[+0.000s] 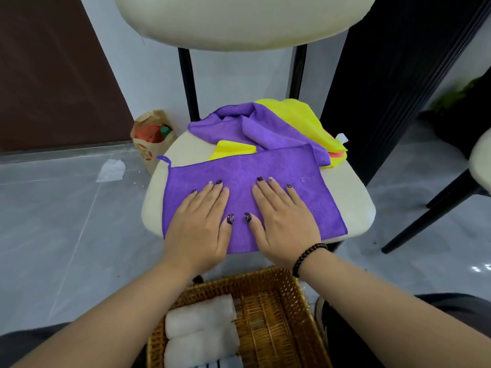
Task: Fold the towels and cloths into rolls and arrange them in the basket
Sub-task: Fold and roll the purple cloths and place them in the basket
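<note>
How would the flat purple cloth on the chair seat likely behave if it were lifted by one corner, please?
The purple cloth would probably droop limply: its twin behind, the crumpled purple cloth, lies in soft folds. It looks thin, so likely light. Its napped surface probably grips the chair seat rather than sliding.

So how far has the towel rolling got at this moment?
Done: two white rolled towels lie in the wicker basket. In hand: the left hand and right hand press flat on a folded purple microfibre cloth. Left: a crumpled purple cloth and yellow cloths behind.
</note>
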The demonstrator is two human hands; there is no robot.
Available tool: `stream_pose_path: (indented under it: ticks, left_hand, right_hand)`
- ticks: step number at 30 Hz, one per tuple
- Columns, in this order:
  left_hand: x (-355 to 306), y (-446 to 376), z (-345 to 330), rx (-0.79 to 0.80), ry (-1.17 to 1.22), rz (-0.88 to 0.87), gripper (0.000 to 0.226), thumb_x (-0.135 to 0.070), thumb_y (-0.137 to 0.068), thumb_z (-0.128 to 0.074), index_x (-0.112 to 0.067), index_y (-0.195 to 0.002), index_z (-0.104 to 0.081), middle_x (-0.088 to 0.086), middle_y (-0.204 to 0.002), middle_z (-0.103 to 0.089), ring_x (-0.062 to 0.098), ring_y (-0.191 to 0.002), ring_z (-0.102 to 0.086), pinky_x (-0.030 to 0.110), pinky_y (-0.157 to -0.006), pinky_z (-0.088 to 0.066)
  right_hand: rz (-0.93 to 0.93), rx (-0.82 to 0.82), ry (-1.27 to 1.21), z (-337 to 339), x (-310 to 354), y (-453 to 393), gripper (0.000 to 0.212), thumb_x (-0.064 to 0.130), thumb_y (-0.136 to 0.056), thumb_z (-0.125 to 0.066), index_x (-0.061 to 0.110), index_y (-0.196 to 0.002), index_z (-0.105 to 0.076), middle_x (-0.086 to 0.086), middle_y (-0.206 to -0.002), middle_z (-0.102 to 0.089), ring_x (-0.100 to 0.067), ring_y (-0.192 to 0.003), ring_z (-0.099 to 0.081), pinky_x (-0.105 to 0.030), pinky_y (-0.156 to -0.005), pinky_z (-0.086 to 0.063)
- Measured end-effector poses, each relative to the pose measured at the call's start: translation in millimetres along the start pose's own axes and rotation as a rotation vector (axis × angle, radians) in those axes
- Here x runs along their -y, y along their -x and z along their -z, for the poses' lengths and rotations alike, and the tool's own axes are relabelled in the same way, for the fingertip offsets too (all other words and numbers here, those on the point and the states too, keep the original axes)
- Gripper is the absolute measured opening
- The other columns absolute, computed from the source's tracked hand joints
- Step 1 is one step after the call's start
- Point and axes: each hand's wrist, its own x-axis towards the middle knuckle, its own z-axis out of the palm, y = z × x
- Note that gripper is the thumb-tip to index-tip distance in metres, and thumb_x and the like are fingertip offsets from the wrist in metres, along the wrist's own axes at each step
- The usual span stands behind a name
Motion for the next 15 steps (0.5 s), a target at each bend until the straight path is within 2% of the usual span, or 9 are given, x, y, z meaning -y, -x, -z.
stream_pose_path:
  ticks: [3, 6, 12, 15]
  left_hand:
    - [17.6, 10.6, -2.3, -0.044, -0.044, -0.135, 0.055, -0.033, -0.098, -0.029, 0.000, -0.136, -0.052, 0.016, -0.142, -0.050, 0.031, -0.133, -0.046, 0.048, -0.106, -0.040]
    - [33.3, 16.9, -2.1, -0.087, -0.037, -0.163, 0.055, -0.032, -0.098, -0.029, 0.001, -0.135, -0.052, 0.017, -0.142, -0.049, 0.032, -0.133, -0.046, 0.048, -0.107, -0.039]
    - [50.2, 24.6, 2.7, -0.069, 0.004, -0.047, 0.057, -0.035, -0.098, -0.028, 0.001, -0.137, -0.049, 0.017, -0.143, -0.048, 0.031, -0.135, -0.043, 0.042, -0.113, -0.030]
    - [47.3, 24.1, 5.7, -0.035, 0.017, 0.055, 0.061, -0.037, -0.096, -0.027, 0.000, -0.140, -0.046, 0.016, -0.147, -0.043, 0.029, -0.139, -0.038, 0.042, -0.115, -0.027]
  right_hand:
    - [-0.017, 0.042, 0.030, 1.7, -11.8, 6.8, 0.068, 0.052, -0.093, -0.024, 0.007, -0.139, -0.047, -0.010, -0.145, -0.045, -0.027, -0.137, -0.038, -0.048, -0.112, -0.031]
    - [-0.040, 0.063, 0.064, 4.7, -27.7, 12.7, 0.076, 0.060, -0.092, -0.018, 0.009, -0.145, -0.038, -0.008, -0.151, -0.037, -0.025, -0.142, -0.030, -0.045, -0.116, -0.022]
    - [-0.171, 0.092, 0.049, 14.9, -54.2, 22.9, 0.091, 0.070, -0.083, -0.001, 0.014, -0.152, -0.019, -0.003, -0.159, -0.018, -0.020, -0.147, -0.012, -0.038, -0.118, -0.007]
    - [-0.267, 0.104, -0.029, 19.1, -61.6, 24.4, 0.088, 0.069, -0.085, -0.004, 0.014, -0.152, -0.015, -0.003, -0.160, -0.011, -0.021, -0.147, -0.009, -0.037, -0.119, -0.004]
